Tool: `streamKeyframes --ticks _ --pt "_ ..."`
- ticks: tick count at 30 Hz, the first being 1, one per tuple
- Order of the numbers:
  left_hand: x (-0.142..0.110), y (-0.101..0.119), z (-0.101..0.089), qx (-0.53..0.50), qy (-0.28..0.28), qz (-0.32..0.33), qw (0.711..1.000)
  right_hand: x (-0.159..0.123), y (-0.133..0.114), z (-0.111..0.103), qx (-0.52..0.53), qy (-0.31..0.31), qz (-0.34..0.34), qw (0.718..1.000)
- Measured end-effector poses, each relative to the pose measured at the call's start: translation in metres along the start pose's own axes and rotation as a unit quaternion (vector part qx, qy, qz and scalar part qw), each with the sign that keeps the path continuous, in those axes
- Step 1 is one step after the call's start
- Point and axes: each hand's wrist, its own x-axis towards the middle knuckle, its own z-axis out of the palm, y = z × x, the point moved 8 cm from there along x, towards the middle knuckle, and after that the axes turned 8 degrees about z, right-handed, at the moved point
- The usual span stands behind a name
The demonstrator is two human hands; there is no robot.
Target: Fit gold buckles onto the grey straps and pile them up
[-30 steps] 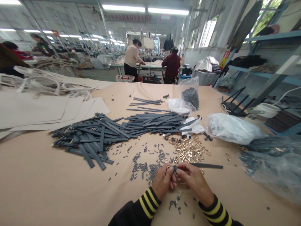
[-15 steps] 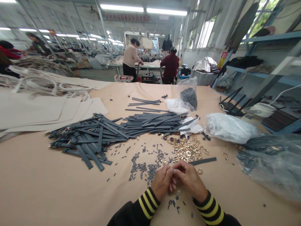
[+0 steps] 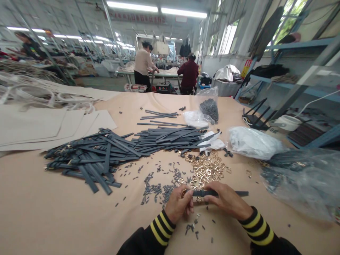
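Observation:
A dark grey strap [image 3: 198, 193] runs level between my two hands, and its free end sticks out to the right. My left hand [image 3: 178, 204] pinches the strap's left end, where a gold buckle [image 3: 184, 192] shows at the fingertips. Thumb below and fingers above, my right hand [image 3: 230, 201] grips it farther along. A narrow dark band crosses the strap just left of my right fingers. Gold buckles [image 3: 209, 170] lie heaped just beyond my hands. Small dark grey loops [image 3: 167, 191] are scattered beside my left hand, with several more pieces nearer me.
Finished-looking straps with buckles [image 3: 90, 156] are piled at left, plain straps [image 3: 170, 136] behind the middle. Pale fabric panels [image 3: 32, 122] cover the far left. Plastic bags [image 3: 255, 141] and a black router [image 3: 257, 117] stand at right. Two people work at a table beyond.
My hands were together at the fingertips; now my right hand has moved right along the strap, and the strap shows stretched between both hands. The view has shifted slightly right.

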Motion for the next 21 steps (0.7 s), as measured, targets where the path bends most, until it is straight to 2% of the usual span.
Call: streamKeyframes --ticks 3,7,12,17,21 --pt "0.000 0.001 0.002 0.008 -0.001 -0.001 1.000 -0.002 -0.007 0.011 -0.006 -0.062 -0.004 0.998" --pt "-0.002 0.000 0.006 0.033 -0.010 -0.012 0.999 -0.001 -0.024 0.019 0.029 -0.086 -0.016 0.996" --pt "-0.004 -0.004 0.005 0.067 -0.017 -0.007 0.998 -0.002 -0.028 0.026 0.091 -0.124 0.005 0.988" --pt "-0.004 0.000 0.005 0.090 -0.035 0.018 0.995 -0.004 -0.029 0.027 0.099 -0.114 -0.036 0.988" --pt "-0.006 0.007 0.009 0.107 -0.056 0.034 0.992 -0.002 -0.023 0.030 0.128 -0.108 -0.020 0.986"
